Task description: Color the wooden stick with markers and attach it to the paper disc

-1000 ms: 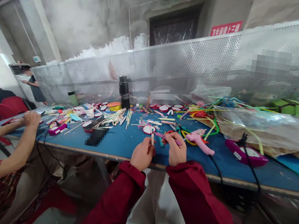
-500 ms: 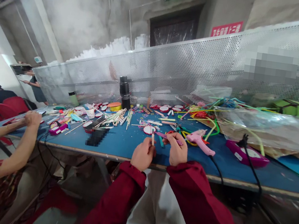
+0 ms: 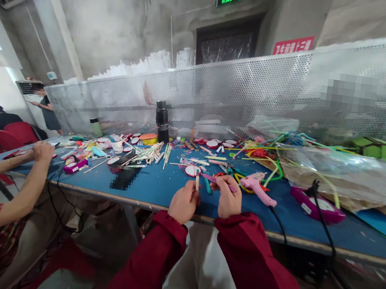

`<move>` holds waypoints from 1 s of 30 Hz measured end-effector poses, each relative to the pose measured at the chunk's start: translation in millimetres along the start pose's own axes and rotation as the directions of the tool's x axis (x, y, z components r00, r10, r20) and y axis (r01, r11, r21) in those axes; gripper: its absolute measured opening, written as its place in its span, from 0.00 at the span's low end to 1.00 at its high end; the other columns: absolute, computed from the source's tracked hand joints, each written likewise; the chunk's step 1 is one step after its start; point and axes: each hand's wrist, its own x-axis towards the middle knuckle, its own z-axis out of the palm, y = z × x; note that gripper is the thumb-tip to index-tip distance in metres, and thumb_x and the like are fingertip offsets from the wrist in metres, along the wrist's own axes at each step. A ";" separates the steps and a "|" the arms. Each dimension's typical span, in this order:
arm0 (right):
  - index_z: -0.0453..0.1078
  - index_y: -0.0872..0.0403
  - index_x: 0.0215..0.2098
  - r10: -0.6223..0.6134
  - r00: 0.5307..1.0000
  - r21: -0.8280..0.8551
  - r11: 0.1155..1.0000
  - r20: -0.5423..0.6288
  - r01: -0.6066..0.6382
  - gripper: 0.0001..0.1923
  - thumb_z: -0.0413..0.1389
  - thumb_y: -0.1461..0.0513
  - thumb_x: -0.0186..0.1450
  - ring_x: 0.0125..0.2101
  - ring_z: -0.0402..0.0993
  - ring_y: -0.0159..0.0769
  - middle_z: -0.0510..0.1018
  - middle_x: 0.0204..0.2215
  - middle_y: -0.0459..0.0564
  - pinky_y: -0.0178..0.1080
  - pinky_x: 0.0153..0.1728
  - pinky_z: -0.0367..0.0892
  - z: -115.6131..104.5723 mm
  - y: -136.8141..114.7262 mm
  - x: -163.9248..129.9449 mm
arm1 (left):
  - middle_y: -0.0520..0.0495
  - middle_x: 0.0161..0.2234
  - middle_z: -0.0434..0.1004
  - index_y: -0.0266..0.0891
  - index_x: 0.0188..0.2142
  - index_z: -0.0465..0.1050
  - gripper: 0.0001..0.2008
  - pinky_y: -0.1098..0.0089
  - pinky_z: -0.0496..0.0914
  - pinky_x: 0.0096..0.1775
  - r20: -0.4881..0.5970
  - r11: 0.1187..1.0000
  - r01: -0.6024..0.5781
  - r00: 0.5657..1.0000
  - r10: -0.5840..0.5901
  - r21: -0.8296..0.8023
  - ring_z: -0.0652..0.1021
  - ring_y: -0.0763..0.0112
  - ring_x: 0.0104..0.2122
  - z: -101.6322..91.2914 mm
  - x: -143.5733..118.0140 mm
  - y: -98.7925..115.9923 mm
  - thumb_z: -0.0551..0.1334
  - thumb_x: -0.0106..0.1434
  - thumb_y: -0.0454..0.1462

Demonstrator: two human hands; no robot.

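From where I watch, I have 2 bare hands in maroon sleeves over the near edge of a blue desk (image 3: 158, 186). The left hand (image 3: 184, 202) is curled closed, pinching the lower end of a pale flat stick (image 3: 197, 182) that stands up from the fingers. The right hand (image 3: 230, 198) is closed too, thumb and fingers gripping a slim purple stick (image 3: 209, 178), which points left toward the pale piece; I can't tell whether the 2 touch. Both sticks are held above the desk, between me and a white disc with a red rim (image 3: 191, 170), which lies just past the left hand. A teal item (image 3: 207, 187) shows between the hands, too small for me to name. Just right of the right hand I see a pink glue gun (image 3: 257, 188) lying on the desk, its cord dropping over the edge, and farther right a purple device (image 3: 317, 205) with a black plug by it. Behind the disc and to its left, a heap of pale sticks (image 3: 152, 153) spreads in front of a black bottle (image 3: 162, 122), which is upright. At far left, another person's hands (image 3: 42, 151) are raised close together over the desk.
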 end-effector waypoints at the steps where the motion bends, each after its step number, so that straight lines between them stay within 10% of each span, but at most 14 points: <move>1: 0.70 0.52 0.23 -0.002 1.000 -0.002 1.000 -0.001 0.002 0.11 0.63 0.55 0.56 0.22 0.70 0.32 0.75 0.18 0.43 0.35 0.25 0.65 -0.1 -0.1 -0.1 | 0.51 0.30 0.79 0.44 0.50 0.65 0.10 0.67 0.69 0.38 0.001 1.000 0.002 1.000 -0.002 -0.001 0.78 0.65 0.32 0.2 0.1 -0.4 0.52 0.71 0.34; 30: 0.70 0.51 0.22 -0.031 0.999 -0.030 0.999 0.028 0.032 0.11 0.63 0.56 0.57 0.21 0.69 0.32 0.73 0.17 0.43 0.35 0.25 0.65 -1.8 0.6 -1.0 | 0.50 0.31 0.79 0.43 0.49 0.65 0.10 0.66 0.70 0.41 -0.007 1.000 -0.004 1.000 0.004 0.007 0.79 0.64 0.34 -0.1 0.1 -0.4 0.51 0.71 0.33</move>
